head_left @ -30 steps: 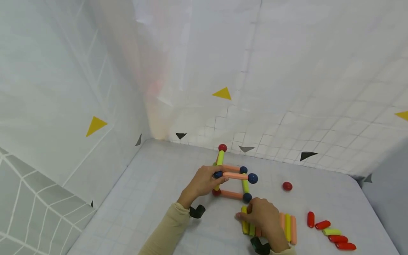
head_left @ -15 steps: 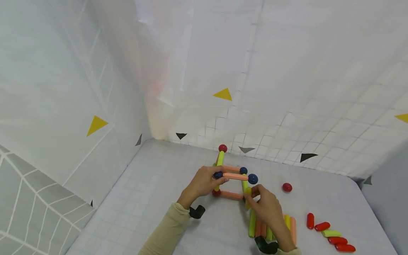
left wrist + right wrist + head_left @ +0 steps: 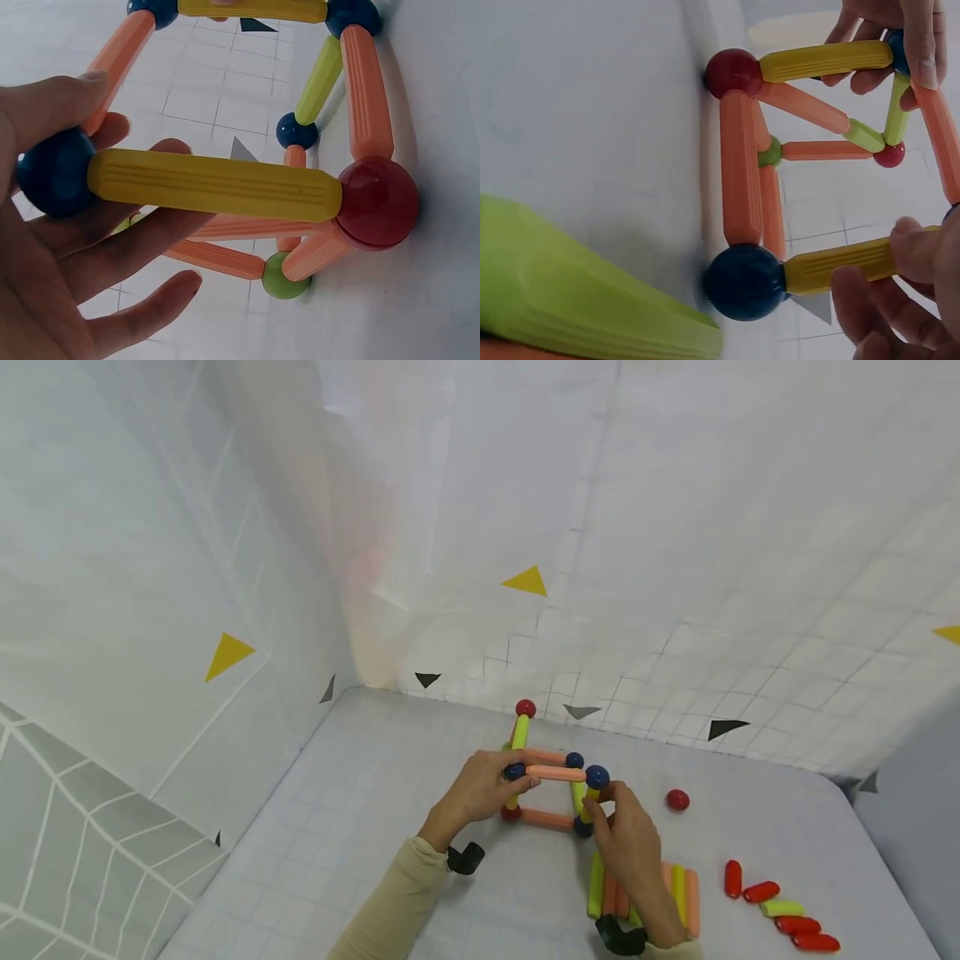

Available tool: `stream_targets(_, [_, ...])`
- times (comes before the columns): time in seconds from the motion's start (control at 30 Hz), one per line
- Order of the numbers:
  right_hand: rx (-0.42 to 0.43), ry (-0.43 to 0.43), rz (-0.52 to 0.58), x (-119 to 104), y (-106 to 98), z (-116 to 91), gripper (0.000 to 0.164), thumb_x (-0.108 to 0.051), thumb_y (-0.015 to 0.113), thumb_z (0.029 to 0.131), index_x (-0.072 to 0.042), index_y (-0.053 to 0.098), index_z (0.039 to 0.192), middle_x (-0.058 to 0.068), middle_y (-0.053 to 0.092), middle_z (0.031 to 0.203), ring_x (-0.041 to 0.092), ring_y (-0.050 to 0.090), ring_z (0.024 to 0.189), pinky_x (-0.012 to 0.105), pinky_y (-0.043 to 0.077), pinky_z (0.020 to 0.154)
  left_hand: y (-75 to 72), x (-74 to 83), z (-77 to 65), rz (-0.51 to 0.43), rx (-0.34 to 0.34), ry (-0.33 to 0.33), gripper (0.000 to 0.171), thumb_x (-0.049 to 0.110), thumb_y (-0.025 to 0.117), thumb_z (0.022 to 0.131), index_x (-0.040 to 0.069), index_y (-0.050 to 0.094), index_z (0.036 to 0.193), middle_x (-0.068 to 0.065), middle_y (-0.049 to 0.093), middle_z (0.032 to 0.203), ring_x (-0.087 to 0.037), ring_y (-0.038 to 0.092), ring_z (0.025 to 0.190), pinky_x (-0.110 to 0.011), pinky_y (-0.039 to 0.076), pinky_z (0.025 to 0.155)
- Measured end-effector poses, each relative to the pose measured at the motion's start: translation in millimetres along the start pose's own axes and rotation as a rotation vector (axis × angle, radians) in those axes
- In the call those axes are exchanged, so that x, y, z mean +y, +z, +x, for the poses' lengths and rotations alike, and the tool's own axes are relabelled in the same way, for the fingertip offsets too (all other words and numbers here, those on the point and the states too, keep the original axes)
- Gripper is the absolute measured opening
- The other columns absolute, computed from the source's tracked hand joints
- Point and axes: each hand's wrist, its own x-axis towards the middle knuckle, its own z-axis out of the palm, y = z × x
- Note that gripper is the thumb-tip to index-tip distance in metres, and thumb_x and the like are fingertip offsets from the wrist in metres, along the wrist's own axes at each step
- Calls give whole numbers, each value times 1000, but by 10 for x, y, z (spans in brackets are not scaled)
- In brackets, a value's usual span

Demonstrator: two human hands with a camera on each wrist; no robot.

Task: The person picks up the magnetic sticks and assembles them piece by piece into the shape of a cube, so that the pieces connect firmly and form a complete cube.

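Observation:
A box-like frame of building sticks and balls stands on the table. My left hand (image 3: 480,785) pinches the orange stick (image 3: 557,773) at its left end, beside a blue ball (image 3: 56,174). Below that ball, a yellow stick (image 3: 217,184) runs down to a red ball (image 3: 377,202). On the frame's right side, my right hand (image 3: 630,843) grips another yellow stick (image 3: 840,266) between thumb and fingers. It stands upright, touching the lower blue ball (image 3: 744,283), with the upper blue ball (image 3: 597,777) at its top.
By the right wrist lies a row of loose sticks (image 3: 692,902) in green, orange and yellow. Short red and green pieces (image 3: 782,908) are scattered further right. A loose red ball (image 3: 678,800) sits behind them. White walls border the table.
My right hand has picked up a yellow stick from the row, raised it and brought it upright between the two blue balls. The left hand has kept its hold.

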Motion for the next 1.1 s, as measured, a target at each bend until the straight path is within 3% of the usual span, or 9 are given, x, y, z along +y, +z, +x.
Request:
stream_targets(0.13, [24,-23,13,36,41,1,32,-24,74,102,-6,59,124,12,71,112,16,56,69,22,46,56,1,5,-1,-3,-3,-7,29,34,71,103,18,73,128,8,48,67,-4,42,53,-20,32,52])
stream_targets(0.2, [-13,-18,15,66,35,5,37,-24,75,101,-6,57,128,13,70,116,16,59,71,22,48,58,7,-5,-1,-5,-2,-3,27,34,71,103,18,73,125,8,50,69,-4,43,54,-19,33,52])
stream_targets(0.37, [-233,74,-29,167,-138,59,53,-36,78,98,-6,56,136,14,73,120,18,68,79,29,55,63,26,-36,13,-21,7,25,33,33,70,104,22,72,135,7,51,70,-6,45,57,-20,35,53])
stream_targets(0.6, [-531,250,-148,415,-453,106,55,-48,79,93,0,67,117,11,74,97,21,61,78,36,57,67,-20,-13,-6,-26,-54,0,42,34,69,104,24,65,145,6,49,73,-8,47,61,-22,38,54])
stream_targets(0.7, [-618,261,-179,487,-505,106,57,-52,80,91,-1,69,114,8,73,93,22,60,78,37,57,69,-49,-1,-19,-34,-85,-19,44,34,69,105,25,62,148,5,46,70,-9,45,57,-23,36,52])
stream_targets(0.87, [-634,228,-174,443,-479,91,55,-57,84,85,-7,73,107,3,70,89,20,58,77,35,54,68,-77,1,-31,-13,-101,-23,47,34,68,105,30,57,151,4,45,68,-9,44,55,-23,37,53])
stream_targets(1.1, [-649,222,-181,255,-341,17,57,-58,94,71,-12,70,97,2,64,83,21,55,76,33,45,63,-107,9,-48,22,-108,-25,51,35,70,103,18,55,149,1,73,101,-9,59,81,-25,51,75])
